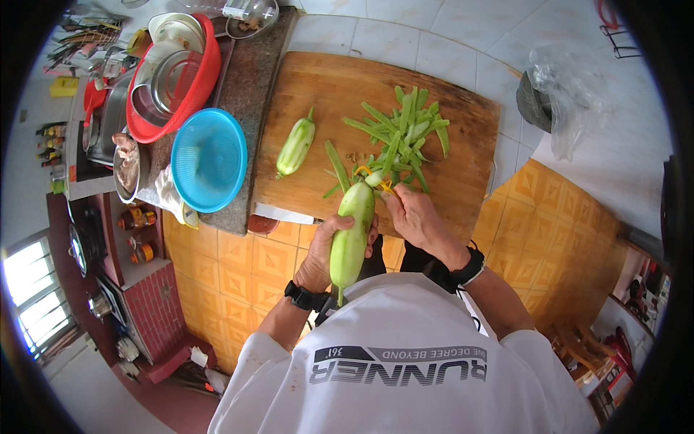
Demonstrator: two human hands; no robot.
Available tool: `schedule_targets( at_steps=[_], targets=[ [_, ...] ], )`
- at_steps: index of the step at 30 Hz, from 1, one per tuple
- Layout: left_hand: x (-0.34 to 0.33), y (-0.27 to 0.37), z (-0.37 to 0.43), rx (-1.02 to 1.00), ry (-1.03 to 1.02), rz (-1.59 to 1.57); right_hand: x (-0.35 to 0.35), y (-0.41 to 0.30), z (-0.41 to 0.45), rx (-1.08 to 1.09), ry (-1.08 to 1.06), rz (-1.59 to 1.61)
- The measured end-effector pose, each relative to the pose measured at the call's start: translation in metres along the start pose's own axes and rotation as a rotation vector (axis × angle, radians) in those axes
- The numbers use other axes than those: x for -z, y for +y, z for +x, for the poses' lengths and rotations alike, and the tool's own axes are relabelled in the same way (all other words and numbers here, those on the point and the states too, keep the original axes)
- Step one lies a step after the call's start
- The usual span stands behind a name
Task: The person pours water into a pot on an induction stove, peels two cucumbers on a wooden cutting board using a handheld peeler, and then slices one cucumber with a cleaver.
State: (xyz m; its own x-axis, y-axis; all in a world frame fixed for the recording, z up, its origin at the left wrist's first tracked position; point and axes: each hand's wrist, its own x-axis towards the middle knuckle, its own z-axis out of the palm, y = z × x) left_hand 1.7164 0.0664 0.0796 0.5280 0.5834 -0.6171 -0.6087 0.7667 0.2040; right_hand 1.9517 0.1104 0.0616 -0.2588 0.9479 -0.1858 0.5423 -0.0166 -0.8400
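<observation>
My left hand is wrapped around a large pale green gourd, its stem end pointing down toward my shirt. Most of the gourd's visible skin has been peeled off. In my right hand is a yellow peeler, held at the gourd's far end. A pale green piece sits at the peeler, partly hiding its blade. Beyond it, a heap of green peel strips lies on the wooden board. A second, smaller peeled gourd rests on the board to the left.
On the stone counter at left stand a blue plastic colander, a red basket of bowls, and a metal bowl holding raw meat. A clear plastic bag hangs over a dark container at right.
</observation>
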Motion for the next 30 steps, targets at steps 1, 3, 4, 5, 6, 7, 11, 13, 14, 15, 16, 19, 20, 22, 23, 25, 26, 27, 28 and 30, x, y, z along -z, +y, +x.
schedule_targets(
  at_steps=[1, 3, 4, 5, 6, 7, 11, 13, 14, 15, 16, 19, 20, 22, 23, 25, 26, 27, 28, 30],
  targets=[
    [-0.001, -0.001, -0.001, 0.039, -0.053, -0.012, 0.000, 0.011, 0.002, -0.004, 0.004, -0.001],
    [-0.010, -0.003, -0.005, -0.036, -0.093, 0.016, 0.003, 0.022, 0.011, -0.045, 0.080, -0.055],
    [-0.015, -0.003, -0.005, -0.080, -0.108, 0.027, 0.006, 0.017, 0.009, -0.041, 0.078, -0.054],
    [-0.021, -0.001, -0.004, -0.120, -0.129, 0.041, 0.013, 0.011, 0.001, -0.058, 0.035, 0.002],
    [-0.024, 0.002, -0.002, -0.139, -0.034, 0.031, 0.018, -0.004, -0.008, -0.075, -0.013, 0.062],
    [-0.027, 0.006, 0.000, -0.154, 0.054, 0.025, 0.018, -0.017, -0.017, -0.072, -0.014, 0.063],
    [-0.034, 0.009, 0.004, -0.106, 0.310, 0.065, 0.010, -0.045, -0.048, 0.206, -0.060, 0.035],
    [-0.035, 0.008, 0.003, -0.056, 0.292, 0.066, 0.010, -0.044, -0.045, 0.280, -0.077, -0.013],
    [-0.011, 0.000, 0.005, -0.098, 0.120, 0.078, 0.011, -0.038, -0.034, 0.307, -0.042, -0.097],
    [-0.009, -0.001, 0.009, -0.095, 0.118, 0.080, 0.013, -0.033, -0.027, 0.329, -0.003, -0.186],
    [-0.008, -0.002, 0.012, -0.124, 0.155, 0.011, 0.010, -0.032, -0.024, 0.287, -0.031, -0.179],
    [-0.018, 0.004, 0.011, -0.134, 0.224, -0.067, 0.004, -0.025, -0.015, 0.249, 0.043, -0.132],
    [-0.026, 0.007, 0.004, -0.141, 0.209, 0.051, 0.010, -0.016, -0.007, 0.244, 0.047, -0.132],
    [-0.042, 0.009, -0.007, -0.193, 0.129, 0.171, 0.026, 0.007, 0.009, -0.063, 0.033, -0.091],
    [-0.049, 0.009, -0.008, -0.193, 0.134, 0.176, 0.033, 0.016, 0.014, -0.166, 0.031, -0.073],
    [-0.057, 0.008, -0.009, -0.206, 0.214, 0.163, 0.042, 0.008, 0.015, -0.266, -0.048, 0.218],
    [-0.051, 0.006, -0.007, -0.186, 0.218, 0.109, 0.044, -0.008, 0.014, -0.320, -0.073, 0.329],
    [-0.045, 0.006, -0.002, -0.188, 0.210, 0.109, 0.047, -0.023, 0.014, -0.377, -0.087, 0.432],
    [-0.040, 0.006, 0.000, -0.158, 0.113, 0.055, 0.046, -0.036, 0.014, -0.405, -0.150, 0.488],
    [-0.028, 0.002, 0.011, -0.124, -0.014, 0.046, 0.028, -0.017, 0.015, -0.309, -0.186, 0.663]
  ],
)
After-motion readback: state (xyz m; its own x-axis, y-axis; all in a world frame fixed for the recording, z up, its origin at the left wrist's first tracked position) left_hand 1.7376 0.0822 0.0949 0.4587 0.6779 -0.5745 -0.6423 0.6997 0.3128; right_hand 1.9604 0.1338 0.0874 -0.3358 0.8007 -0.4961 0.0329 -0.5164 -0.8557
